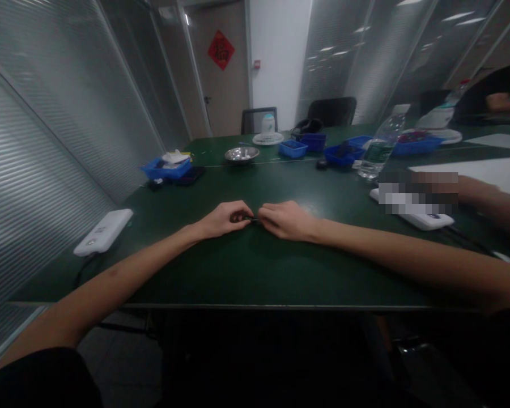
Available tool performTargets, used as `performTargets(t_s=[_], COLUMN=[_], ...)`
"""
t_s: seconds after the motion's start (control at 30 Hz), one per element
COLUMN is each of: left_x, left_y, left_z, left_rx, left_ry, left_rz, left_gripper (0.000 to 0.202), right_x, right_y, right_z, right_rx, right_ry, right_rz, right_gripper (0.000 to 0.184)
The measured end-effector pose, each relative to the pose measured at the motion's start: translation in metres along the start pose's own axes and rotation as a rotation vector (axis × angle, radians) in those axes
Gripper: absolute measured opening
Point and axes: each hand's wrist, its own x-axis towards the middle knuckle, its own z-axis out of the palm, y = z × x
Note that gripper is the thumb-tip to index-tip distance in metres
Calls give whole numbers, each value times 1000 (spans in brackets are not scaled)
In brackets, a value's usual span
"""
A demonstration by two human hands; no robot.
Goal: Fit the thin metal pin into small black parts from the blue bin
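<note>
At the middle of the green tabletop [255,266]: left hand [226,219] and right hand [287,221], knuckles up, fingertips meeting. Fingers of both curled shut, pinching one small dark part [253,219] between them, close to the surface; its shape is too small to tell. Left edge: white device [103,231] with cable. Far side: steel bowl [242,153], blue trays [166,169] holding small items, upright water bottle [380,148]. Right: second white device [427,220], another person's forearm [493,201] just beyond it.
</note>
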Motion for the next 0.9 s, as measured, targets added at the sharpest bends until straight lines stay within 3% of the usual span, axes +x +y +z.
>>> performTargets(t_s=[0.2, 0.43, 0.6, 0.8, 0.9], left_x=[1, 2, 6, 6, 5], left_y=[-2, 5, 2, 1, 0], left_z=[-3, 5, 4, 1, 0], left_rx=[-28, 45, -42, -129, -58], left_ry=[-44, 5, -25, 10, 7], left_rz=[-35, 44, -118, -152, -180], left_gripper=[27, 27, 38, 63, 50], right_x=[0, 4, 6, 6, 5], right_y=[0, -4, -11, -13, -12], right_z=[0, 1, -1, -2, -3], right_rx=[81, 199, 147, 66, 46], right_ry=[9, 30, 26, 39, 42], right_rz=[20, 69, 224, 412, 469], right_gripper=[22, 15, 16, 17, 18])
